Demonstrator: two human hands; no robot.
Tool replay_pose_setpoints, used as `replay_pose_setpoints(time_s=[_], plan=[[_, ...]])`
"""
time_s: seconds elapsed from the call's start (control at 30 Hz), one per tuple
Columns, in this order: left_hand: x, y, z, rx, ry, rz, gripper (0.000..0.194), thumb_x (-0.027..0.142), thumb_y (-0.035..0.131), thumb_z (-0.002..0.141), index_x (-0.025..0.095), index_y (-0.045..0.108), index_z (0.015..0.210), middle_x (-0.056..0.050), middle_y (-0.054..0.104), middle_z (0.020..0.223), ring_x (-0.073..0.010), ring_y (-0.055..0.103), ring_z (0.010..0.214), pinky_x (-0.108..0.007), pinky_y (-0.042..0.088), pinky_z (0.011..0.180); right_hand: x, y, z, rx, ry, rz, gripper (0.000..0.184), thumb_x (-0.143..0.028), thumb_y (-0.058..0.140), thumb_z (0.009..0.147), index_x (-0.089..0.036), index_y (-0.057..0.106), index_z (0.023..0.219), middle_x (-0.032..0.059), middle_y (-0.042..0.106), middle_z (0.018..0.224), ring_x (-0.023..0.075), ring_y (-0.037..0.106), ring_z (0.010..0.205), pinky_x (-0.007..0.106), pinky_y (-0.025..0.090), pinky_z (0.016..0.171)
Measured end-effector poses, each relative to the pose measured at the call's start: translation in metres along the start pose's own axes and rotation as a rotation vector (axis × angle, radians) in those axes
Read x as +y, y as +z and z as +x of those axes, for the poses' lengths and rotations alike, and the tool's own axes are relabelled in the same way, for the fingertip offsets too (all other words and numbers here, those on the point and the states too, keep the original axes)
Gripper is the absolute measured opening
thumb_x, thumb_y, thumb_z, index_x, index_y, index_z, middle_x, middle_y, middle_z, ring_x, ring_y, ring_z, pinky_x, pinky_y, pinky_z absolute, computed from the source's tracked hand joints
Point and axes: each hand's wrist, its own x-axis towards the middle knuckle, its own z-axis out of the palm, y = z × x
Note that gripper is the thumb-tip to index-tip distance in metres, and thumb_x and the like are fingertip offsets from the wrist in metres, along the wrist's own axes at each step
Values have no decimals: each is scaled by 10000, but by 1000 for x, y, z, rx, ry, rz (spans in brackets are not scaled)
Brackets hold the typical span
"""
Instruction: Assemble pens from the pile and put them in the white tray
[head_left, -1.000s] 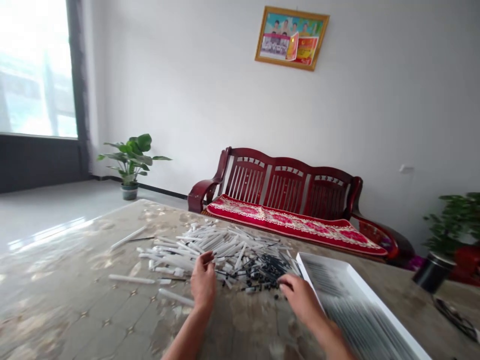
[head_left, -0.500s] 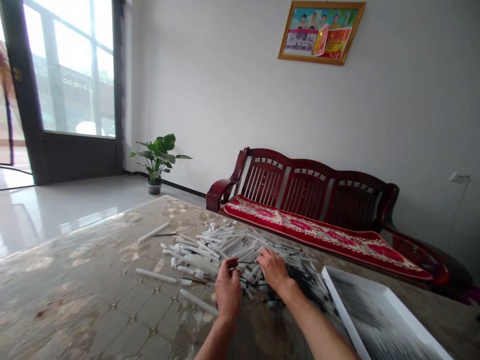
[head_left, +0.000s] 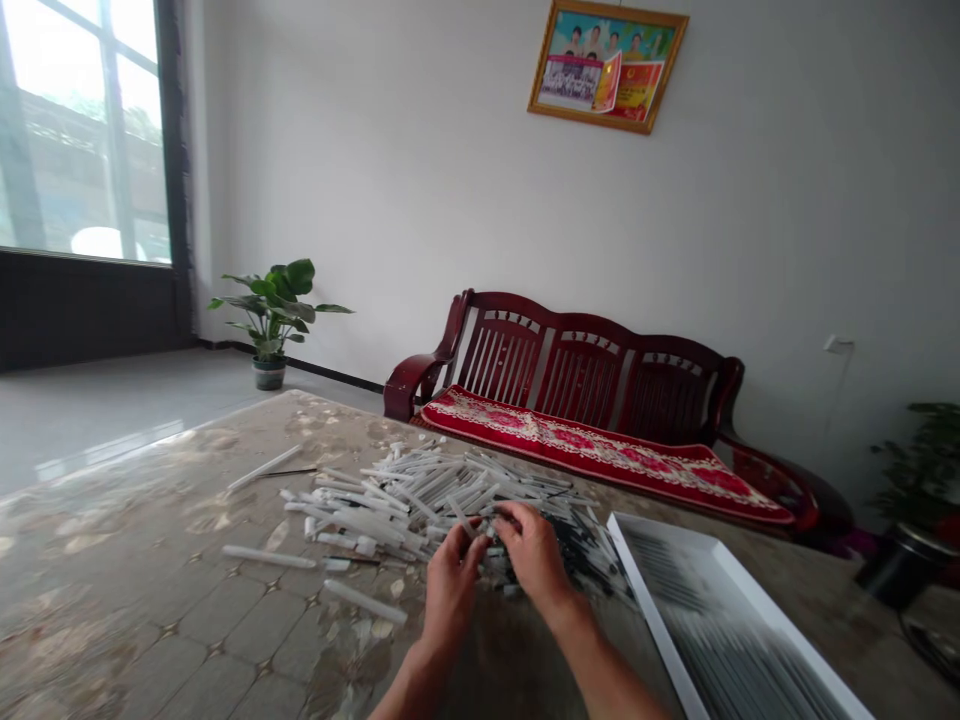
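White plastic tubes (head_left: 390,500) lie in a loose heap mid-table, small black parts (head_left: 577,550) mixed in at its right end. Left hand (head_left: 450,590) and right hand (head_left: 534,555) curl over the heap's near edge, nearly touching. Each grip is half closed; can't tell if either has hold of a tube. Three stray tubes lie apart on the table (head_left: 150,520), left of the heap. White tray (head_left: 654,625) sits just right, holding rows of thin sticks.

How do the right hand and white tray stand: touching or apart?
Apart: the head view shows a gap, with dark-ended tubes between the right hand and the white tray.
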Motion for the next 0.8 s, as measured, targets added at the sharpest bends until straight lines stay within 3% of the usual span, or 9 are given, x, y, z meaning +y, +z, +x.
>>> replay_pose_setpoints(time_s=[0.1, 0.27, 0.4, 0.6, 0.8], plan=[[2, 5, -1, -3, -117, -104, 356, 481, 609, 729, 177, 650, 911, -40, 718, 728, -176, 591, 604, -230, 410, 481, 47, -29, 2, -31, 232, -405, 251, -191, 513, 885, -248, 703, 1039, 34, 720, 1061, 169, 667, 968, 243, 480, 817], [0, 13, -2, -6, -187, -159, 375, 547, 632, 703, 172, 609, 709, -32, 691, 651, -123, 508, 515, -201, 348, 434, 99, -61, -1, -93, 351, -634, 243, -128, 525, 859, -199, 712, 998, 113, 687, 1094, 220, 666, 973, 294, 469, 764], [-2, 14, -2, 14, -218, -230, 406, 569, 675, 667, 171, 605, 706, -18, 679, 633, -113, 508, 519, -193, 365, 438, 108, -62, -3, -165, 317, -735, 177, -149, 585, 835, -210, 719, 934, 91, 697, 1043, 232, 645, 1013, 294, 458, 772], [-3, 12, 2, 46, -313, -399, 430, 492, 791, 583, 162, 652, 820, -2, 697, 726, -125, 617, 599, -208, 494, 512, 109, -61, -4, -194, 244, -814, 179, -159, 564, 852, -186, 696, 969, 95, 698, 1048, 248, 617, 1051, 310, 442, 813], [3, 11, 1, 79, -456, -510, 172, 273, 733, 757, 163, 642, 854, -33, 728, 788, -131, 684, 603, -214, 541, 523, 109, -62, -8, -191, 182, -849, 185, -150, 530, 873, -180, 677, 982, 92, 708, 1037, 252, 607, 1058, 322, 426, 824]])
